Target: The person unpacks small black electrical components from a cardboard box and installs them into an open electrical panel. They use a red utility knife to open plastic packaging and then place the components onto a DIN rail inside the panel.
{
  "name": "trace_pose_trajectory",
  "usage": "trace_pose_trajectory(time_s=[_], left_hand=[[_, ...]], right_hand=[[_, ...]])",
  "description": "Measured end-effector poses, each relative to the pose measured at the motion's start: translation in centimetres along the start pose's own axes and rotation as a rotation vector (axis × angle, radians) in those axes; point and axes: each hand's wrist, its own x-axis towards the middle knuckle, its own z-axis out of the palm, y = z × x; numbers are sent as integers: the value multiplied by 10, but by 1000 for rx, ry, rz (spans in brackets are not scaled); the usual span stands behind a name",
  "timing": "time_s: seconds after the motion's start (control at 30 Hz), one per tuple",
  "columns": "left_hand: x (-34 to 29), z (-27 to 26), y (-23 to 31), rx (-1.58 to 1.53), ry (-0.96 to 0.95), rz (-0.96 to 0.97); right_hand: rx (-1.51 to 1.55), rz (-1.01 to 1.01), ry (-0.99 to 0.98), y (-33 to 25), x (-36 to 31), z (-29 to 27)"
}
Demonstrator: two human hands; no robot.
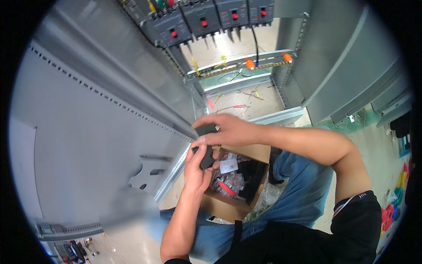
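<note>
We hold a small dark block [206,145] between both hands, just above the open cardboard box [228,207] on our lap. Our left hand [200,165] is curled around its lower part, thumb laid up along its face, seemingly to steady it. Our right hand [228,130] reaches over from above, fingertips pinching the upper end, probably so the piece can be turned or pulled at. Below the hands, the box holds bagged red parts [231,182] and dark items. Beyond the right hand stands the grey cabinet frame [132,88]; farther up sit breakers with red buttons [202,22] and orange insulators [249,64].
</note>
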Motion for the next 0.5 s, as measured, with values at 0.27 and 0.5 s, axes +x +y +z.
trace_pose_trajectory(time_s=[0.27,0.5], left_hand=[[2,1,-2,-82,42,-88],[0,2,-3,-52,50,-113]], right_hand=[[-90,-16,543,19,38,-98],[-525,-255,1122,13,49,-202]])
